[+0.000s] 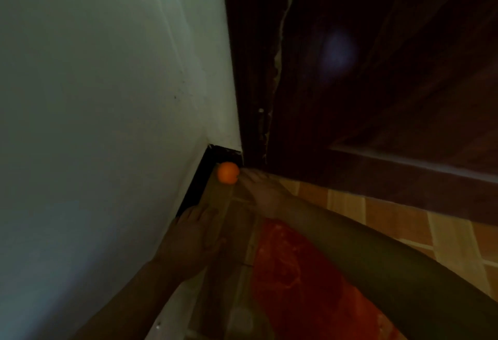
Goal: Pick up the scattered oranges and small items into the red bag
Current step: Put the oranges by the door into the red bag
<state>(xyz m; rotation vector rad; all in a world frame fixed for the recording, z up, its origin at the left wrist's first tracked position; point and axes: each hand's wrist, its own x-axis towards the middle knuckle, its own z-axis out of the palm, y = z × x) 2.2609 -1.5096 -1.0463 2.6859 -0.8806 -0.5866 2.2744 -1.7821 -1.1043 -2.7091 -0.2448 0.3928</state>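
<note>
In far corner, against skirting between wall and door: orange (228, 173) on floor. Right hand (262, 192) reaching, fingers straight, tips touching orange, not gripping. Left hand (190, 242) flat on floor, holding nothing. Advice: curl fingers behind orange, draw clear of corner, then lift. Bag (296, 272) red, near.

You face a dim corner: a pale painted wall (102, 83) on your left meets a dark brown wooden door (377, 70), with a black skirting board (198, 186) below and a tan-and-orange tiled floor (390, 221).
</note>
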